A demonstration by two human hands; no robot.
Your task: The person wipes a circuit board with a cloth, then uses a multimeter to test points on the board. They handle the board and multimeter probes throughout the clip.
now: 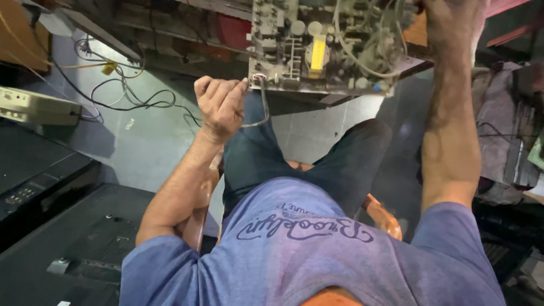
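The floor (141,141) is pale grey tile with darker grout lines, lit softly and evenly. At nine o'clock, black flat panels (51,187) lie stacked beside a beige box (34,106), and thin black and yellow cables (122,93) curl loosely over the tiles toward eleven o'clock. At three o'clock grey cloth (501,124) is heaped against dim clutter.

Dim indoor light, apparently from above, falls soft and flat on the pale floor tiles (141,136) with faint glare there, while corners sink into shadow, edges bend wide-angle, and fine detail blurs slightly.
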